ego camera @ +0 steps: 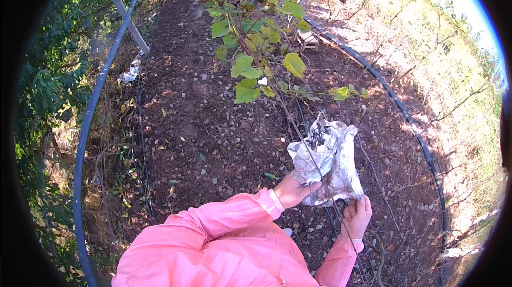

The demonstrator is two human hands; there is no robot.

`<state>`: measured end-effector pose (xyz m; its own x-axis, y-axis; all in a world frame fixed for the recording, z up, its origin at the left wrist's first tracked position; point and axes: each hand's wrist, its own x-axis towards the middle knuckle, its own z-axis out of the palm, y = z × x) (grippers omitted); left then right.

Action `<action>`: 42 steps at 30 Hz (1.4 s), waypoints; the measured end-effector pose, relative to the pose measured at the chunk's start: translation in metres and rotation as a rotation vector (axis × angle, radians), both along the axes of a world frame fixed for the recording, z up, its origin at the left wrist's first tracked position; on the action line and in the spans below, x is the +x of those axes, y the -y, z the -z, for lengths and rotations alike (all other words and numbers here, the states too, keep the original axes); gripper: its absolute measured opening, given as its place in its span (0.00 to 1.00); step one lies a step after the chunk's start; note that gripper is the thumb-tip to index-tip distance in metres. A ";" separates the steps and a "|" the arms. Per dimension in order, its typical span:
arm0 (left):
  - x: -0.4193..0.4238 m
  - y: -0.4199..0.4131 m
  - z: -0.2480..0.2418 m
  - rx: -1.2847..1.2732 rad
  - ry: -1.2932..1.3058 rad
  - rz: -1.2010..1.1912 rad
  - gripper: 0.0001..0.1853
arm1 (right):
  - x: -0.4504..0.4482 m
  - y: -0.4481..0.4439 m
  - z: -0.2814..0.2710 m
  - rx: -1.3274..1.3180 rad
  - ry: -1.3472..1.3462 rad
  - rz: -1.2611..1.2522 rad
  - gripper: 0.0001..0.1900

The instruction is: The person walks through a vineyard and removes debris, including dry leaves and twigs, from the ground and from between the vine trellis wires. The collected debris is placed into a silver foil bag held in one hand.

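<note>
A crumpled, dirty white paper bag (345, 163) is spread between my two hands, its rumpled upper end gaping. Dark, dried bits (318, 131), possibly withered fruit stems, show at that upper end. My left hand (294, 191) grips the bag's lower left edge, thumb on top and the fingers mostly hidden beneath. With thumb and fingertips, my right hand (356, 215) pinches the lower right corner. A thin bare vine cane (298, 129) slants down across the view in front of the bag and past my right wrist.
Leafy grapevine shoots (256, 39) hang ahead. Long dark hoses or pipes curve along the left (96, 95) and right (394, 97). A small wooden stool (308, 41) stands beyond the leaves, a slanted post (126, 15) at far left. Bare twigs (456, 111) reach in from the right.
</note>
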<state>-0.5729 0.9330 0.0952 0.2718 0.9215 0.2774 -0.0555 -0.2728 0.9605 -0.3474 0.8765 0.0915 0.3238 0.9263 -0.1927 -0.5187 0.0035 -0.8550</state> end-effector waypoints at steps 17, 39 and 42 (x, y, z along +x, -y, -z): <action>-0.131 0.030 0.023 -0.088 -0.147 -0.269 0.22 | -0.098 -0.039 -0.018 -0.074 0.047 0.012 0.08; -0.204 -0.022 0.049 -0.007 -0.108 -0.037 0.18 | -0.337 -0.077 -0.010 0.012 -0.193 -0.103 0.23; -0.217 -0.024 0.049 -0.071 -0.207 -0.034 0.20 | -0.345 -0.074 -0.007 -0.005 -0.234 -0.090 0.22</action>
